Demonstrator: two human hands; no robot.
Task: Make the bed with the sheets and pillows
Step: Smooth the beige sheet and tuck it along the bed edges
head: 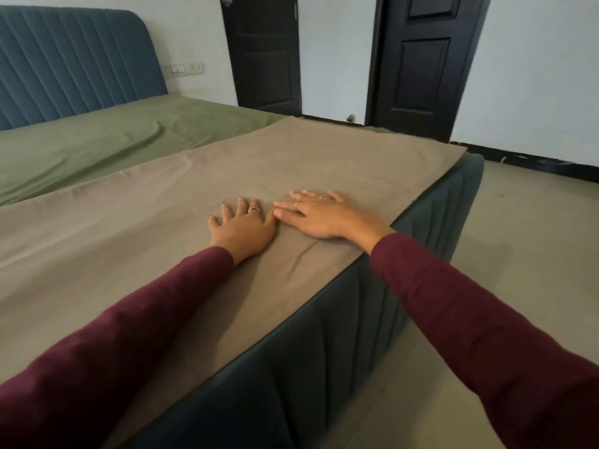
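Two hands lie flat, side by side, on one taupe sheet (291, 163) spread over the foot end of the bed (372, 303): the left hand (241, 226) and right hand (319, 215) each have straight fingers pressing the cloth, gripping nothing. One green sheet (113, 137) covers the mattress towards the single blue headboard (71, 66). Two dark doors (265, 53) stand behind, their tops cut off, and the taupe sheet's near-left part runs out of view.

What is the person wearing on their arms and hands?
Both arms are covered by long dark maroon sleeves that reach the wrists. The left hand has one thin silver ring. The right hand has two thin silver rings, on different fingers. No gloves, watch or bracelets show.
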